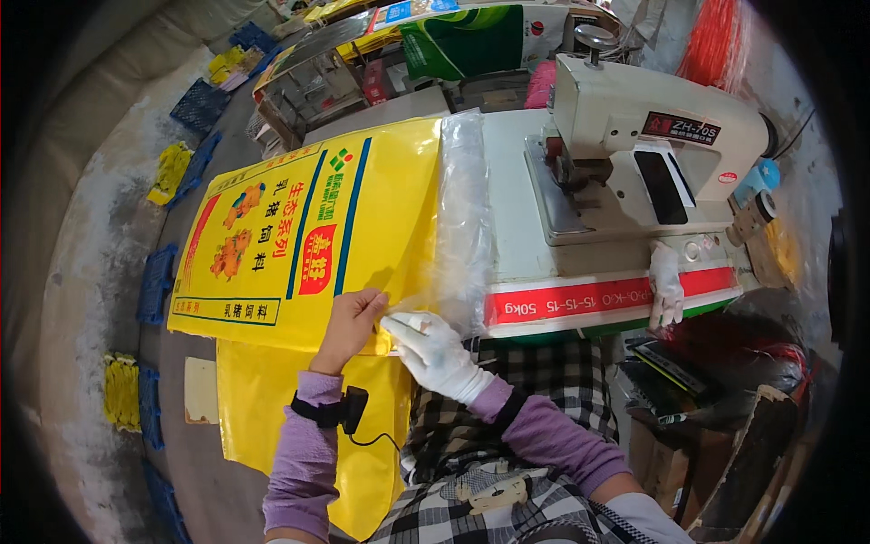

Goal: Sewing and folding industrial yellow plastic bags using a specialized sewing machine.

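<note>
A printed yellow bag [376, 227] lies flat in front of me, its mouth turned to the right. A clear plastic liner [464, 227] sticks out of that mouth onto the machine's table. My bare left hand [349, 328] is closed on the bag's near edge, by the corner of the mouth. Right beside it, my right hand [433, 354], in a white glove, pinches the same corner; its fingertips almost touch the left hand. More yellow bag material [308, 399] hangs down below, over the near edge.
A white bag-sewing machine [657, 118] stands on the table at right, with a black phone [660, 186] leaning on it. A spare white glove [666, 286] drapes over the table's front edge. Blue baskets [157, 283] line the left floor. Red strands [716, 45] hang at the back right.
</note>
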Tool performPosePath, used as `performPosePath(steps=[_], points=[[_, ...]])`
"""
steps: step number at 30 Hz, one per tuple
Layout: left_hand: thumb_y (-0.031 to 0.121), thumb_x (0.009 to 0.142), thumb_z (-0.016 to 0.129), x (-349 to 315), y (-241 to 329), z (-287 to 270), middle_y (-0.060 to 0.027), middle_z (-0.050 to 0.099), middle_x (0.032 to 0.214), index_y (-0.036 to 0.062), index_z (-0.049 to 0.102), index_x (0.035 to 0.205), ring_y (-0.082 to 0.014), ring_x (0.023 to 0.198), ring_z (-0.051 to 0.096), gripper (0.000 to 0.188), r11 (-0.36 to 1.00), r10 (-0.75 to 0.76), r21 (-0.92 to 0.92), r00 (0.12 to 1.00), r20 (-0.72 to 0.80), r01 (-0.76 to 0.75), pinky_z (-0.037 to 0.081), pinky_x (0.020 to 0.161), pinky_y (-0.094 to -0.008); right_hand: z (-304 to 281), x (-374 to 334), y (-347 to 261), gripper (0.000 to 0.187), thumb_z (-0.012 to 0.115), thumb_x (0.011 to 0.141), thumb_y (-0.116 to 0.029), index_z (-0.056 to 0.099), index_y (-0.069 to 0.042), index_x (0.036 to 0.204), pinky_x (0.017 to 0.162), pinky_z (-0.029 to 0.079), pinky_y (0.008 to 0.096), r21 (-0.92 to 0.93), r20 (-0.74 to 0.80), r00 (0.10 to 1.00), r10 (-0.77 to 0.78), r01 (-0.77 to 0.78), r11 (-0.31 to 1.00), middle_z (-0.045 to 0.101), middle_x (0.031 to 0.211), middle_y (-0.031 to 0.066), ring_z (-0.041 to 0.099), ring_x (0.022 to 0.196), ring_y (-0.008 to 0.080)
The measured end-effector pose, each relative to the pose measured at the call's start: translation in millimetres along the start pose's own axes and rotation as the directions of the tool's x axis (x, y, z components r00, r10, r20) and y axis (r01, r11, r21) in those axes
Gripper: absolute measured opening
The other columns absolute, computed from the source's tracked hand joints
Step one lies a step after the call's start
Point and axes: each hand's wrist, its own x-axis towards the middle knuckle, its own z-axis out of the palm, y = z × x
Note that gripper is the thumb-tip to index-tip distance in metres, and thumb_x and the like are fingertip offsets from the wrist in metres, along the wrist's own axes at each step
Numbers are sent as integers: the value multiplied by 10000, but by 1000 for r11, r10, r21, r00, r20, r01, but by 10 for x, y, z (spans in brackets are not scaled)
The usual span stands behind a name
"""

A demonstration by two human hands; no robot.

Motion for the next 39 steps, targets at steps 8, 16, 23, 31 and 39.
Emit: performPosePath(steps=[8, 16, 23, 31, 39], points=[[61, 833, 715, -91, -58, -339, 75, 522, 668, 24, 597, 744, -27, 600, 414, 153, 959, -40, -225, 871, 490, 170, 327, 512, -225, -53, -3, 90, 311, 560, 853, -127, 655, -12, 1125, 920, 470, 375, 609, 285, 951, 121, -277, 744, 661, 1099, 155, 622, 983, 342], [81, 769, 760, -1615, 500, -454, -107, 376, 488, 8, 491, 611, -144, 456, 355, 320, 912, -81, 403, 997, -8, 77, 307, 437, -315, 349, 103, -49, 311, 594, 815, -343, 643, -70, 675, 638, 522, 377, -58, 615, 781, -112, 186, 981, 646, 690, 118, 626, 641, 300], [8, 852, 638, -2713, 429, -609, -154, 652, 795, 24, 709, 974, -202, 732, 633, 142, 626, -311, 696, 931, -191, 352, 506, 654, -333, -983, 961, 1217, 520, 676, 834, -425, 605, -32, 1168, 836, 504, 402, 102, -149, 840, 522, -512, 853, 658, 1055, 198, 641, 919, 353], [-36, 803, 654, -2537, 381, -530, -130, 629, 713, 64, 714, 995, -253, 585, 591, 224, 878, 154, 469, 870, -468, 97, 480, 552, -346, -1019, 941, 741, 458, 722, 800, -247, 593, -83, 1208, 939, 453, 375, -328, -463, 884, 63, -236, 915, 664, 1045, 137, 611, 958, 327], [-57, 749, 664, -2637, 133, -647, -62, 574, 667, -59, 622, 792, -121, 654, 552, 60, 886, -127, 272, 761, -637, 376, 434, 597, -276, -890, 826, 1198, 151, 626, 842, -72, 713, -49, 964, 736, 515, 307, 59, -93, 944, 315, -311, 949, 702, 870, 104, 652, 775, 230]])
